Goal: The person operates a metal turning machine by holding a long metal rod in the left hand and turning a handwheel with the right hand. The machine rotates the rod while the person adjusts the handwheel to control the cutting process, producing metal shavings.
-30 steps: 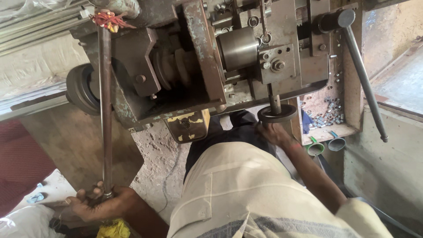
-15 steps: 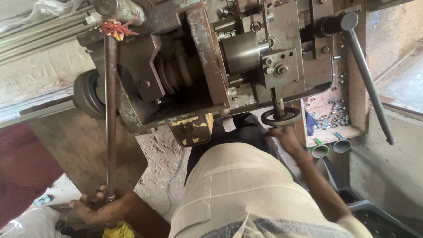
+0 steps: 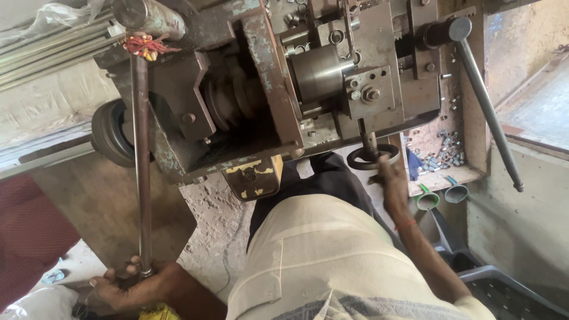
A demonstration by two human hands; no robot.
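Observation:
My left hand (image 3: 127,285) is at the lower left, closed around the bottom end of a long steel rod (image 3: 141,178). The rod runs up to the top of an old grey metal machine (image 3: 267,89), where a red thread (image 3: 142,45) is tied. My right hand (image 3: 391,181) reaches forward past my light-coloured shirt. It grips the rim of a small dark handwheel (image 3: 372,157) on the machine's front. A shiny steel cylinder (image 3: 320,74) sits above the wheel.
A long lever (image 3: 487,109) slants down the machine's right side. Beside it is a tray (image 3: 441,155) of several small metal parts, with two small cups (image 3: 441,197) in front. A black pulley (image 3: 109,133) sticks out at left. A grey crate (image 3: 510,290) stands at bottom right.
The view has shifted, so the machine sits further right and lower in frame. My right hand has moved slightly around the handwheel. My left hand stays on the rod's end.

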